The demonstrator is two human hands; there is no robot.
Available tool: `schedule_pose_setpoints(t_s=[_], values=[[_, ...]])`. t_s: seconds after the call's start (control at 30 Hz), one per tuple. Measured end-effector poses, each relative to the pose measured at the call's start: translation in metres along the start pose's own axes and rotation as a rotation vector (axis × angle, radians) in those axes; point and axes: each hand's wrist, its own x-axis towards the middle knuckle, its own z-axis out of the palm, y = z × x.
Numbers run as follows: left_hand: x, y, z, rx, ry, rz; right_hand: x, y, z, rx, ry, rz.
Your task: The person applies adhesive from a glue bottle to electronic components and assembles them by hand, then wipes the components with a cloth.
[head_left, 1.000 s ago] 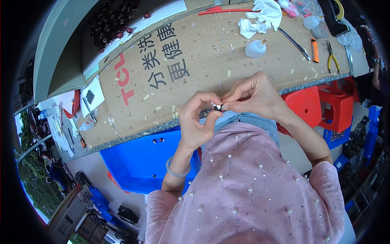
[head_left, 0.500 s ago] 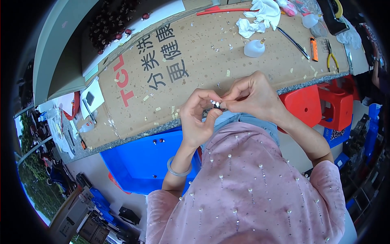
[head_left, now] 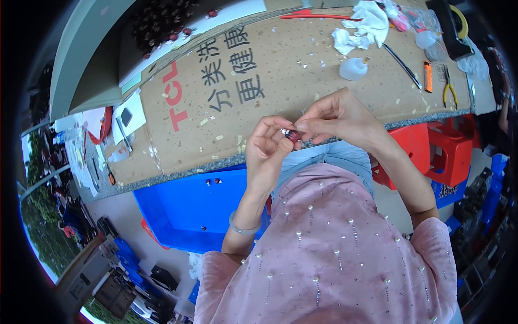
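Over the front edge of the table, my left hand [head_left: 263, 150] pinches a small, round, dark red bead-like piece [head_left: 292, 135] with a silvery white end between thumb and fingers. Close to its right side is my right hand [head_left: 345, 120], with thumb and forefinger pressed together. Whatever is in that pinch, if anything, is too small to make out. Similar dark red pieces [head_left: 162, 24] lie heaped on a white sheet at the back left. A few more small pieces [head_left: 217, 181] rest in the blue tray [head_left: 172, 210] below the table's edge.
Brown cardboard [head_left: 302, 48] covers the table, with small scraps scattered on it. Towards the back right are a squeeze bottle [head_left: 353, 69], crumpled white cloth [head_left: 369, 24], a black pen-like tool [head_left: 403, 67], an orange box [head_left: 428, 76] and yellow-handled pliers [head_left: 449, 92]. Red stools [head_left: 450, 154] stand at right.
The piece in my left hand has turned, so its dark red round side now shows. My right fingertips have shifted slightly on its right side. The whole view has moved a little.
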Motion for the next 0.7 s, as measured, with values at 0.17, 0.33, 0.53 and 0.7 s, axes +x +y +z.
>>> schedule_pose_setpoints(t_s=[0.17,0.33,0.53,0.7], values=[[-0.016,0.022,-0.016,0.013,0.072,0.076,0.010,-0.004,0.010,-0.035,-0.038,0.032],[-0.081,0.068,-0.081,0.996,0.200,-0.187,0.007,0.016,0.001,0.061,-0.025,-0.023],[-0.146,0.085,-0.143,1.585,0.630,-0.432,0.010,0.010,0.019,0.015,-0.064,0.041],[-0.051,0.141,-0.101,1.432,0.555,0.210,0.005,0.005,0.020,0.016,-0.035,0.028]])
